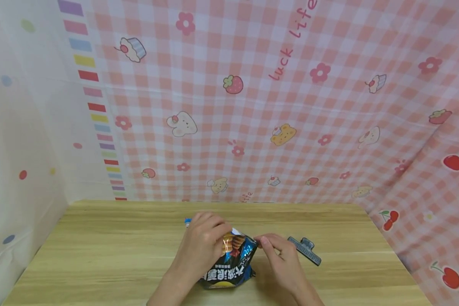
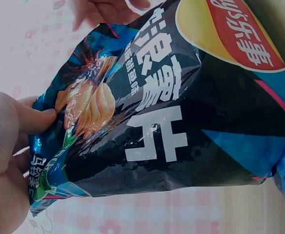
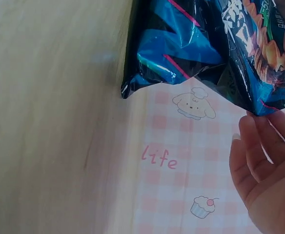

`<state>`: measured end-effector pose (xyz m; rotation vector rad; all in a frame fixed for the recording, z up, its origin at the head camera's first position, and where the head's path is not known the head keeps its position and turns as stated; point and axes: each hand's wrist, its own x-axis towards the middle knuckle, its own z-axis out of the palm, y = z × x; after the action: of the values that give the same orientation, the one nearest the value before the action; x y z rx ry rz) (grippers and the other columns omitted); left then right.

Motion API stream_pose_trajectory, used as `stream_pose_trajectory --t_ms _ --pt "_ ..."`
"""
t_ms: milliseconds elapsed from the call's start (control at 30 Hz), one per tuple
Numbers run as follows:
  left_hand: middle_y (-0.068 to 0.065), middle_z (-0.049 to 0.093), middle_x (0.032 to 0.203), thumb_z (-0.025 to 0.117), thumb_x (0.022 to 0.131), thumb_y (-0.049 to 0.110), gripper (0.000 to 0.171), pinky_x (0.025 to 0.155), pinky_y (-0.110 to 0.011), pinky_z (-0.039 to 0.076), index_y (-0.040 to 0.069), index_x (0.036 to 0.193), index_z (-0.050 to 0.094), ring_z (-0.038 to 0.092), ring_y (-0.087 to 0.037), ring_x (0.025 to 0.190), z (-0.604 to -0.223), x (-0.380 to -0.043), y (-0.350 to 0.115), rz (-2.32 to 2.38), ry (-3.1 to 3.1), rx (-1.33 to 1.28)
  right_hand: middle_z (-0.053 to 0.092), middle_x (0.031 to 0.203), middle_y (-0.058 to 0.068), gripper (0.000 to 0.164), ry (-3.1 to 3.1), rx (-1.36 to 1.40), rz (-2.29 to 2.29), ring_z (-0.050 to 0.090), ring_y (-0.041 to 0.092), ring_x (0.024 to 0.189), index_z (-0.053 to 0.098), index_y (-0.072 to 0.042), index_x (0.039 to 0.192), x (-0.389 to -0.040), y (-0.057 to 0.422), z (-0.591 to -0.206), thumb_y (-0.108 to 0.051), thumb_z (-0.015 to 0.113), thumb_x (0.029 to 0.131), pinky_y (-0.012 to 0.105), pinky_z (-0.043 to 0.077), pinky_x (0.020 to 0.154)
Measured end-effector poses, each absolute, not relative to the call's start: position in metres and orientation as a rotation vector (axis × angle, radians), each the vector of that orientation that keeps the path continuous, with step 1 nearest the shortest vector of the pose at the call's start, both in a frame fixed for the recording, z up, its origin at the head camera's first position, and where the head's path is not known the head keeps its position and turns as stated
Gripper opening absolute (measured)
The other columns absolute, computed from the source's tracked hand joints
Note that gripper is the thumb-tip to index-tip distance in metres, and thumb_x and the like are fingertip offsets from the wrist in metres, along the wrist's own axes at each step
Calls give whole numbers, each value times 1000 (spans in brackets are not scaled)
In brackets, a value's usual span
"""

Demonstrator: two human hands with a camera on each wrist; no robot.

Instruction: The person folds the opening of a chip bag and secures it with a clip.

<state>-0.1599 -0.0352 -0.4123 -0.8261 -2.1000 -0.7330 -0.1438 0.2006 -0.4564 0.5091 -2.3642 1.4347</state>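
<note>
Blue-black chip bag (image 1: 231, 261) stands between both hands: left hand (image 1: 200, 246) grips its top, right hand (image 1: 281, 255) pinches its corner.

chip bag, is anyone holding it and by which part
Yes. The left hand grips the chip bag at its top edge, and the right hand pinches the top corner on the other side.
</note>
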Motion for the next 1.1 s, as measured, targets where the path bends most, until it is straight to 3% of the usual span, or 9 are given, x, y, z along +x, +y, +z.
stream_pose_trajectory --t_ms 133,400,500,633,800,1100 --pt "1 74 86 80 70 -12 27 86 -37 54 12 83 80 69 -17 87 -412 -160 -35 -731 -2099 -822 76 96 -9 20 -2407 398 1515 70 11 88 81 -18 98 -144 198 -454 -14 63 106 28 56 81" --pt "2 73 85 73 79 2 11 84 -37 52 11 82 79 68 -16 86 -410 -158 -33 -761 -2115 -809 75 94 -10 13 -2378 486 1459 66 8 84 81 -17 100 -147 195 -457 -6 75 96 28 57 75" --pt "3 74 86 77 83 13 3 84 -38 53 13 82 79 68 -17 86 -408 -157 -33 -746 -2122 -794 74 94 -9 15 -2383 519 1441 66 8 84 80 -16 102 -148 194 -460 -4 76 95 29 58 74" --pt "2 75 86 84 85 23 10 81 -37 53 15 82 79 69 -17 85 -408 -158 -33 -690 -2119 -768 72 92 -12 17 -2408 513 1420 67 9 83 80 -17 101 -149 194 -463 -2 78 92 29 58 73" --pt "0 77 88 87 83 22 12 78 -38 53 13 86 80 70 -19 85 -408 -158 -35 -654 -2141 -740 72 91 -14 18 -2420 517 1390 67 9 82 80 -17 101 -150 194 -465 -2 80 91 29 58 73" --pt "-2 77 99 85 86 26 22 89 -42 54 10 100 79 69 -24 95 -404 -155 -41 -610 -2304 -713 72 92 -14 22 -2446 492 1351 66 9 83 79 -17 101 -150 194 -465 -4 86 84 32 59 74"
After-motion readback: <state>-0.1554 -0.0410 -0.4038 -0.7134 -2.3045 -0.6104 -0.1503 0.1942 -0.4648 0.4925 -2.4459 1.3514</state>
